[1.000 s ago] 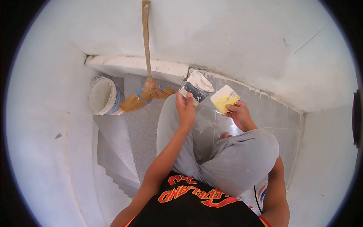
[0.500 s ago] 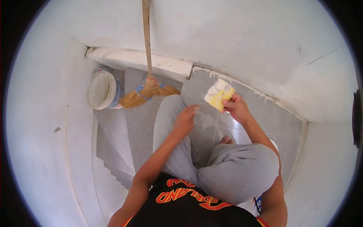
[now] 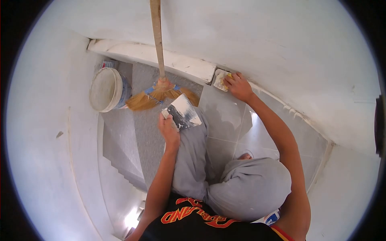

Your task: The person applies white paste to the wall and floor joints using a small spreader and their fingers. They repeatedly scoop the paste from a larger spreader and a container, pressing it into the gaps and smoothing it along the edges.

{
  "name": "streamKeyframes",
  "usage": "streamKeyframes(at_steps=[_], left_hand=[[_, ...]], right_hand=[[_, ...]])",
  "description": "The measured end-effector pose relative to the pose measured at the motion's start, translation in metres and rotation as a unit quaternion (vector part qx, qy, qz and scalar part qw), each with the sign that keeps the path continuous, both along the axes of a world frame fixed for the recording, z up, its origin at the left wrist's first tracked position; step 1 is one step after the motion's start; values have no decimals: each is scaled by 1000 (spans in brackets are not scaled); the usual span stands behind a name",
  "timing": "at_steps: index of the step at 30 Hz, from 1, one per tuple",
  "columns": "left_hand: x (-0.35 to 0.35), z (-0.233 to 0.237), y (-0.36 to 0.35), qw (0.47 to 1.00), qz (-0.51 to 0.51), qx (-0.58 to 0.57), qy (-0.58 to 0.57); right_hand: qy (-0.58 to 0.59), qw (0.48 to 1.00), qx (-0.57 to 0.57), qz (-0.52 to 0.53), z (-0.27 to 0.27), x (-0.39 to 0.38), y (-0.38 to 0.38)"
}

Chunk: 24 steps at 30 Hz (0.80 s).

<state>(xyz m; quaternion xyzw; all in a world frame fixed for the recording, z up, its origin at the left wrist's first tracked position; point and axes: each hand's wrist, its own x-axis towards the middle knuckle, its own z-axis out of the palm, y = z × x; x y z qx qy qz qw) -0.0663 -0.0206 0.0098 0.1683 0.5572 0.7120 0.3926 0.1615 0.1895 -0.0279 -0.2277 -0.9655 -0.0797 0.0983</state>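
My left hand (image 3: 169, 129) is closed around the pale grip of a wide putty knife (image 3: 184, 113), held above my left knee. White paste covers part of its dark blade. At the foot of the wall, my right hand (image 3: 240, 86) grips a flat yellow spreader (image 3: 220, 80) caked with white paste. The spreader is at the floor edge beside the end of the white ledge (image 3: 177, 63); my fingers hide much of it. A bead of white paste (image 3: 287, 107) runs along the seam between the wall and the grey floor tiles (image 3: 221, 116).
A straw broom (image 3: 161, 94) leans upright against the wall ahead. Left of it stands a white bucket (image 3: 105, 90), with a small container (image 3: 108, 64) behind. Grey steps (image 3: 120, 148) drop away at the left. A bare foot (image 3: 245, 156) rests under my bent right leg.
My right hand has moved forward with the spreader, from mid-air down to the wall seam. The left hand has shifted left, and the putty knife's blade now shows face-on.
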Motion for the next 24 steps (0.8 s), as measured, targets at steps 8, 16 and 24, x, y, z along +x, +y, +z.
streamKeyframes(at_steps=[8, 16, 24], left_hand=[[4, 8, 0, 999, -4, -31, 33], [7, 22, 2, 999, -24, -34, 5], [13, 31, 9, 975, -106, 0, -197]], right_hand=[[-11, 1000, 7, 21, -35, -17, -7], [-242, 969, -28, 38, 10, -41, -18], [-172, 978, -109, -35, 76, 7, -59]])
